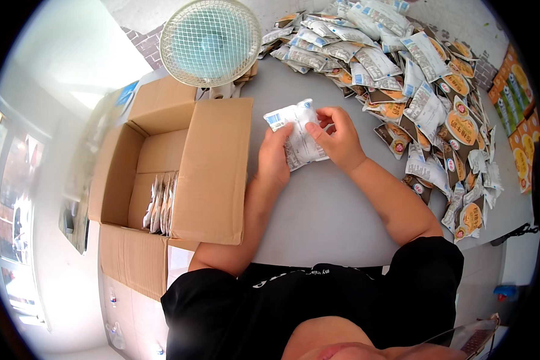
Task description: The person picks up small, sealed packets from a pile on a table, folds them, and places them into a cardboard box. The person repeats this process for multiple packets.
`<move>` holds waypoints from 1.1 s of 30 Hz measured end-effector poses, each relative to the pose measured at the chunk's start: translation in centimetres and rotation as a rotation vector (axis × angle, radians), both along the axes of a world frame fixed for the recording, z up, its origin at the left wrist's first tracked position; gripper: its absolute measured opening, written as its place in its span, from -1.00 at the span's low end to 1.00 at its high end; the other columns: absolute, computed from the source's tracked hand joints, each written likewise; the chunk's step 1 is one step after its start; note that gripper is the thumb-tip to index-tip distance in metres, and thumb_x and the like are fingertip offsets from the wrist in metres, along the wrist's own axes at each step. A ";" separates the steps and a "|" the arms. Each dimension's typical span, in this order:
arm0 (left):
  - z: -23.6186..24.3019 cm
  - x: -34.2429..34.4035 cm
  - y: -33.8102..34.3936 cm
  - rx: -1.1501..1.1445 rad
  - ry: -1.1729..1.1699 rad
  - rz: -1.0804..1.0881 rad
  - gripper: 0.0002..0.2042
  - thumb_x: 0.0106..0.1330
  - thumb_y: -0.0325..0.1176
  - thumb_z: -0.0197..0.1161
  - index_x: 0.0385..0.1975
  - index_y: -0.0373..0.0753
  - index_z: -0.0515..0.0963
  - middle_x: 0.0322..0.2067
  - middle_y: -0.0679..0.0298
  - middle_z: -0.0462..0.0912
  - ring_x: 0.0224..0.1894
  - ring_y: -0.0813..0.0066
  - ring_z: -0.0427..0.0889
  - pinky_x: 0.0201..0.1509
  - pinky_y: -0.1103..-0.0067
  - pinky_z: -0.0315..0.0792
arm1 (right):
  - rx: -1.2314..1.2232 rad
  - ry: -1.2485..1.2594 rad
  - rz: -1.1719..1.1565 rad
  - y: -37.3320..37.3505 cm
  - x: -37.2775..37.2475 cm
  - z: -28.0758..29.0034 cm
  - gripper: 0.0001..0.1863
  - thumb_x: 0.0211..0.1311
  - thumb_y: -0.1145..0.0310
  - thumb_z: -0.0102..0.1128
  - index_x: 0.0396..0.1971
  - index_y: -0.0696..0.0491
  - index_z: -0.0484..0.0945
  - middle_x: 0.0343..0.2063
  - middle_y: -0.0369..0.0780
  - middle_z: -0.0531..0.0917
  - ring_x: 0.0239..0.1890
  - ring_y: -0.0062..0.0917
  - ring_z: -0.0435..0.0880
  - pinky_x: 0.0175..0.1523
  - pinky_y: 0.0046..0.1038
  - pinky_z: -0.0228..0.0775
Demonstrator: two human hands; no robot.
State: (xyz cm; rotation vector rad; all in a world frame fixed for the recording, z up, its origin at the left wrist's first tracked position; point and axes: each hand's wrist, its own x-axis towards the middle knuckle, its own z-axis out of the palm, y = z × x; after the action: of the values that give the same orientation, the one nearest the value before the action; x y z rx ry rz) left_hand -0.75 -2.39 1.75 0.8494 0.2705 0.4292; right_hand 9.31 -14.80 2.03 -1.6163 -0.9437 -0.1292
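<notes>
Over the grey table I hold a white sealed pouch with small print and a blue patch at one corner. My left hand grips its left edge, thumb on the front. On the other side, my right hand has its thumb pressed to the pouch near the upper right, with fingers curled behind the edge. Left of my hands stands an open cardboard box; a few pouches stand on edge in a row inside it. A large heap of similar pouches, white on one side and brown-orange on the other, covers the table's far and right parts.
A round fan with a wire guard stands behind the box. The box's flap sticks out toward my left forearm. Printed green-and-orange cartons are stacked beyond the table's right edge. The grey table top extends in front of me.
</notes>
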 end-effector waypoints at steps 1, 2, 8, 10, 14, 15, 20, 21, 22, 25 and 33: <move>0.0 0.0 -0.7 0.101 0.053 0.025 -0.65 0.42 -0.23 0.04 0.07 -0.31 0.34 -0.03 0.21 0.50 -0.03 0.44 0.51 0.05 0.50 0.41 | -0.051 0.055 0.018 0.0 0.0 0.0 -0.56 0.07 0.10 0.38 -0.33 0.17 0.46 -0.38 -0.15 0.53 -0.33 -0.44 0.52 -0.25 -0.41 0.42; -0.1 0.0 -1.3 0.202 0.108 0.052 -0.63 0.44 -0.16 0.03 0.07 -0.30 0.34 -0.04 0.22 0.50 -0.04 0.48 0.50 0.04 0.53 0.40 | -0.103 0.111 0.039 0.0 -0.1 0.1 -0.54 0.07 0.08 0.38 -0.35 0.19 0.45 -0.40 -0.14 0.52 -0.35 -0.45 0.51 -0.28 -0.42 0.41; 0.1 -0.2 -2.2 0.436 0.144 0.155 -0.58 0.47 0.03 -0.05 -0.14 -0.27 0.45 -0.25 0.31 0.52 -0.20 0.60 0.43 -0.10 0.61 0.37 | -0.112 0.165 -0.022 0.4 -2.2 0.3 -0.51 0.13 0.04 0.32 -0.50 0.17 0.34 -0.51 -0.11 0.52 -0.44 -0.49 0.49 -0.35 -0.40 0.37; 0.0 -0.1 -2.3 0.438 0.118 0.155 -0.58 0.47 0.03 -0.06 -0.18 -0.27 0.46 -0.29 0.32 0.52 -0.22 0.61 0.44 -0.13 0.60 0.38 | -0.067 0.224 0.002 0.6 -2.5 0.3 -0.52 0.18 0.04 0.28 -0.51 0.17 0.34 -0.53 -0.12 0.53 -0.45 -0.51 0.49 -0.37 -0.42 0.36; 0.0 0.1 -2.7 0.462 0.097 0.166 -0.58 0.47 0.03 -0.06 -0.18 -0.28 0.43 -0.30 0.32 0.53 -0.27 0.59 0.46 -0.19 0.60 0.41 | -0.061 0.370 0.054 0.8 -1.7 -0.8 -0.55 0.31 0.04 0.14 -0.49 0.15 0.36 -0.50 -0.16 0.57 -0.45 -0.53 0.49 -0.38 -0.47 0.35; 0.1 0.1 -2.9 0.478 0.102 0.174 -0.59 0.47 0.03 -0.06 -0.16 -0.28 0.42 -0.30 0.32 0.52 -0.29 0.58 0.47 -0.20 0.60 0.41 | -0.052 0.404 0.067 0.9 -1.5 -1.0 -0.56 0.34 0.03 0.10 -0.48 0.15 0.37 -0.49 -0.18 0.58 -0.45 -0.54 0.49 -0.38 -0.49 0.35; -0.4 0.1 -2.8 0.857 0.129 0.289 -0.62 0.47 -0.06 -0.02 -0.25 -0.34 0.42 -0.37 0.28 0.54 -0.36 0.59 0.48 -0.28 0.58 0.43 | 0.154 1.073 0.153 1.2 -1.5 0.7 -0.54 0.41 -0.02 -0.04 -0.34 0.14 0.48 -0.43 -0.27 0.59 -0.40 -0.57 0.52 -0.28 -0.54 0.38; -0.5 0.1 -2.8 0.931 0.144 0.319 -0.62 0.47 -0.08 -0.02 -0.27 -0.36 0.43 -0.39 0.26 0.55 -0.37 0.58 0.49 -0.29 0.56 0.44 | 0.166 1.156 0.139 1.2 -1.5 1.0 -0.53 0.41 -0.03 -0.06 -0.31 0.14 0.50 -0.43 -0.28 0.59 -0.40 -0.58 0.52 -0.26 -0.55 0.38; -0.6 0.2 -2.7 0.854 0.123 0.290 -0.62 0.47 -0.08 -0.02 -0.28 -0.36 0.43 -0.40 0.26 0.55 -0.37 0.58 0.49 -0.29 0.56 0.44 | 0.143 1.146 0.147 1.2 -1.3 0.9 -0.53 0.41 -0.03 -0.05 -0.29 0.15 0.50 -0.42 -0.28 0.59 -0.39 -0.58 0.52 -0.25 -0.55 0.39; -0.4 0.6 -2.3 0.611 0.105 0.230 -0.62 0.47 -0.08 -0.02 -0.29 -0.36 0.43 -0.42 0.27 0.55 -0.38 0.59 0.49 -0.31 0.56 0.43 | 0.019 0.945 0.154 1.0 -0.7 0.2 -0.52 0.40 -0.02 -0.04 -0.25 0.17 0.52 -0.38 -0.25 0.59 -0.35 -0.58 0.54 -0.21 -0.53 0.41; -0.5 0.5 -2.3 0.736 0.079 0.259 -0.63 0.48 -0.09 -0.02 -0.32 -0.34 0.44 -0.46 0.35 0.53 -0.41 0.63 0.44 -0.36 0.58 0.39 | 0.082 1.034 0.206 0.9 -0.7 0.6 -0.46 0.34 -0.11 0.01 -0.28 0.16 0.51 -0.37 -0.25 0.60 -0.35 -0.61 0.54 -0.25 -0.53 0.41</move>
State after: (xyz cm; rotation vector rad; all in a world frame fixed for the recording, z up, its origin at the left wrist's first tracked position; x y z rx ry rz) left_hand -0.29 -4.68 1.26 1.5626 0.3001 0.7594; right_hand 8.62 -13.86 2.65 -1.2362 -0.2726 0.7379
